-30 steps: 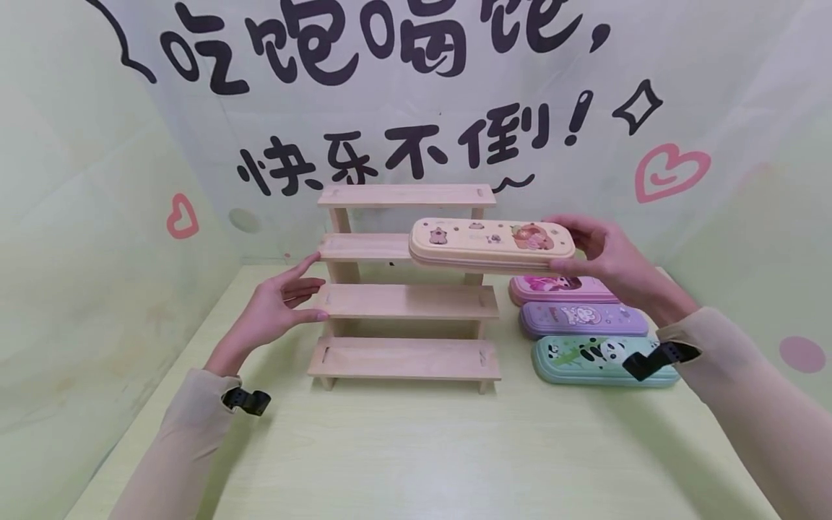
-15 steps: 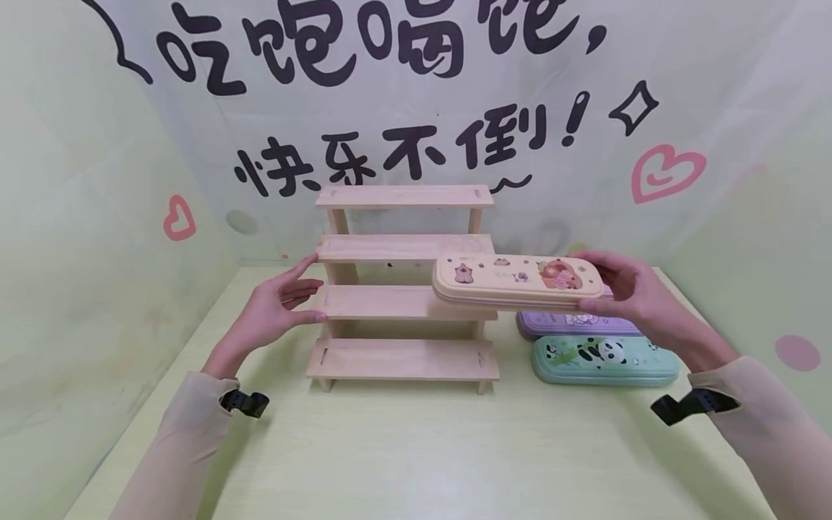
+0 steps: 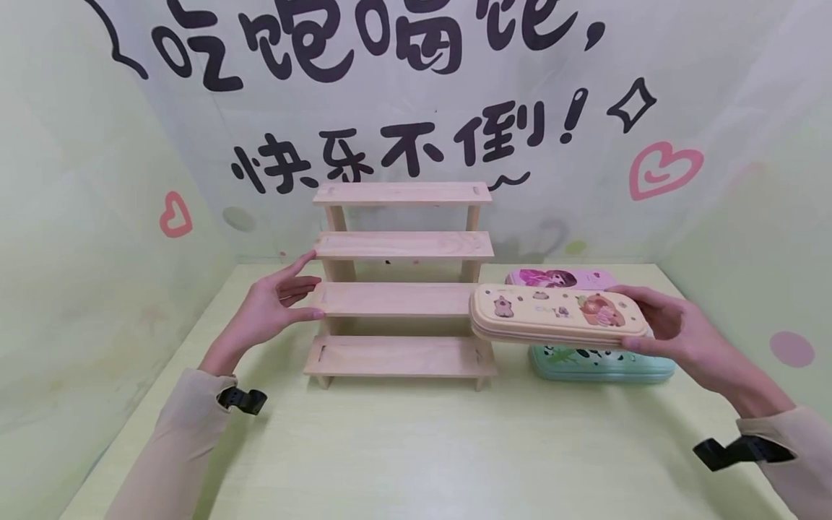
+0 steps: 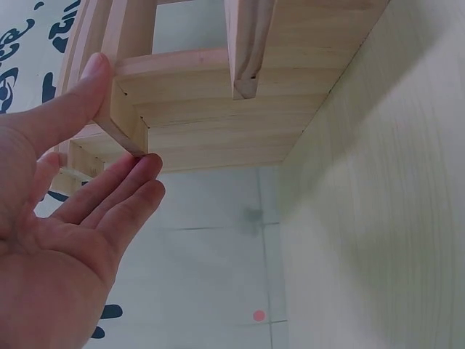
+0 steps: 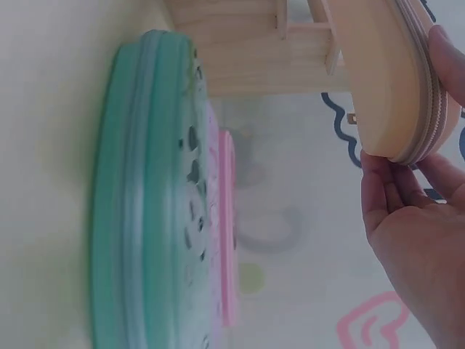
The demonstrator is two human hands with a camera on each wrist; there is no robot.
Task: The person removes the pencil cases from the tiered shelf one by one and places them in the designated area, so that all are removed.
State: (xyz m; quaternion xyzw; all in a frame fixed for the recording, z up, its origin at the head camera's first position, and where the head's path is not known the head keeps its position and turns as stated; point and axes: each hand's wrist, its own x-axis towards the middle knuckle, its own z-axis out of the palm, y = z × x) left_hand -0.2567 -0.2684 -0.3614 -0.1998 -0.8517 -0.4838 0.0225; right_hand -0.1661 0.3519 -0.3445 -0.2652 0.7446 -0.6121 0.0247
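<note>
A four-tier wooden display rack (image 3: 399,245) stands on the table. My left hand (image 3: 263,310) grips its left side; in the left wrist view, thumb (image 4: 91,80) and fingertips (image 4: 149,169) lie on opposite edges of a plank end. My right hand (image 3: 679,332) pinches the right end of a cream pencil case (image 3: 552,318) with cartoon prints. Its zipper (image 5: 429,94) runs round the side in the right wrist view. The case hangs level above the other cases, its left end just in front of the rack's right side.
Right of the rack lie a teal panda pencil case (image 3: 604,367) and, farther back, a pink one (image 3: 559,277). A purple case (image 5: 213,156) between them is mostly hidden. A printed cloth backdrop (image 3: 416,94) encloses the back and sides of the table.
The right hand has carried the cream case down and to the right, away from in front of the upper shelves. The left hand has stayed on the rack.
</note>
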